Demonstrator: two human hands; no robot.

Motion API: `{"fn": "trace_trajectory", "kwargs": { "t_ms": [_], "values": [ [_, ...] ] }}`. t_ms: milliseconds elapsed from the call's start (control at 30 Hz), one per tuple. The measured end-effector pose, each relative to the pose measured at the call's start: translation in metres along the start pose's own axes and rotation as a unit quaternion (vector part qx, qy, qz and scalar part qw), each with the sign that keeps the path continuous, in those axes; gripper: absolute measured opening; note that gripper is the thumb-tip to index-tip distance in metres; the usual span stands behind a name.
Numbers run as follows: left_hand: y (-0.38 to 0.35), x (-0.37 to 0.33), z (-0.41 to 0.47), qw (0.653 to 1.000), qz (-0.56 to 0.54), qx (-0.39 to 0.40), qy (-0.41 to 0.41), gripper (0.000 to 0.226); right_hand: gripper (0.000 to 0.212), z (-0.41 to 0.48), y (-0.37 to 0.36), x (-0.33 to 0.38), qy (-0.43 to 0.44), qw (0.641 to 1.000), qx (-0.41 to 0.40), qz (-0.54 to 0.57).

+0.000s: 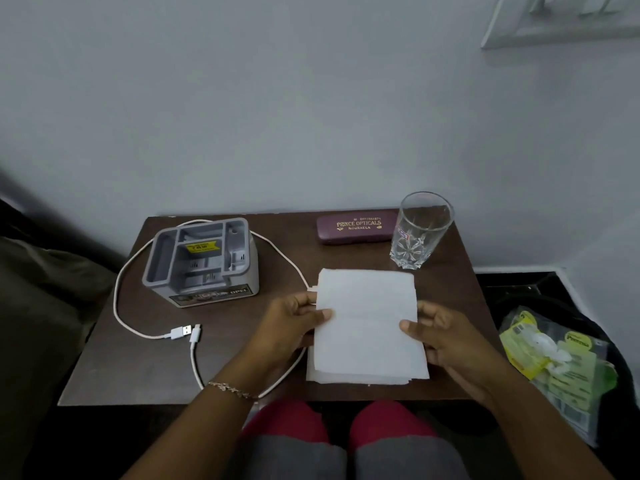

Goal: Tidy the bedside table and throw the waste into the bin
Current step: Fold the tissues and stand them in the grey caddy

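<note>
A stack of white tissue sheets (367, 306) lies near the front of the dark brown bedside table (138, 372). My left hand (294, 323) grips its left edge, thumb on top. My right hand (446, 337) holds the right edge the same way. A grey plastic organiser (202, 261) with several compartments stands at the back left. A white charging cable (152, 336) loops around it, both plugs lying in front. A maroon spectacle case (356, 226) and an upright drinking glass (420, 230) with nothing in it sit at the back right. The black bin (568, 358) stands on the floor to the right.
The bin holds yellow-green plastic wrappers (557, 362) and crumpled white waste. A grey wall backs the table. Dark bedding (38, 306) lies at the left. My knees (346, 431) are just under the table's front edge.
</note>
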State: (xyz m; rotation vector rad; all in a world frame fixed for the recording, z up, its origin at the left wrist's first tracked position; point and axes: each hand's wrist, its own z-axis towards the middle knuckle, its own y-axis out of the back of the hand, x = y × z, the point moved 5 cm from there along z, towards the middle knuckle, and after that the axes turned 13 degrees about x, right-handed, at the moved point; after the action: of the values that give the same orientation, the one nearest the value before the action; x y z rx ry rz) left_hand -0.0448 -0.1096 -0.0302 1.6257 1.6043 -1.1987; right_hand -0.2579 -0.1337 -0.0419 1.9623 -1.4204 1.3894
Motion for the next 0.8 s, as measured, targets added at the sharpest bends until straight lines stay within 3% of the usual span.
{"fn": "trace_trajectory", "kwargs": {
  "t_ms": [267,400,600,700,800],
  "values": [
    [-0.002,-0.003,-0.030,0.991,-0.121,0.034,-0.039,0.019,0.024,-0.012,-0.018,0.013,0.040,0.999,0.015,-0.004],
    [0.000,-0.013,-0.043,0.979,-0.179,0.057,-0.085,0.045,0.027,-0.017,-0.030,0.027,0.076,0.993,0.026,-0.091],
    [0.006,-0.021,-0.058,0.919,-0.376,0.105,-0.058,0.018,0.018,-0.023,-0.053,0.056,0.120,0.985,0.053,-0.111],
    [0.000,-0.022,-0.056,0.945,-0.259,0.183,0.084,0.075,0.023,-0.027,-0.064,0.076,0.125,0.977,0.080,-0.152],
    [-0.019,-0.034,-0.064,0.936,-0.123,0.284,0.168,0.090,0.034,-0.029,-0.077,0.097,0.133,0.959,0.109,-0.223]
  ]
}}
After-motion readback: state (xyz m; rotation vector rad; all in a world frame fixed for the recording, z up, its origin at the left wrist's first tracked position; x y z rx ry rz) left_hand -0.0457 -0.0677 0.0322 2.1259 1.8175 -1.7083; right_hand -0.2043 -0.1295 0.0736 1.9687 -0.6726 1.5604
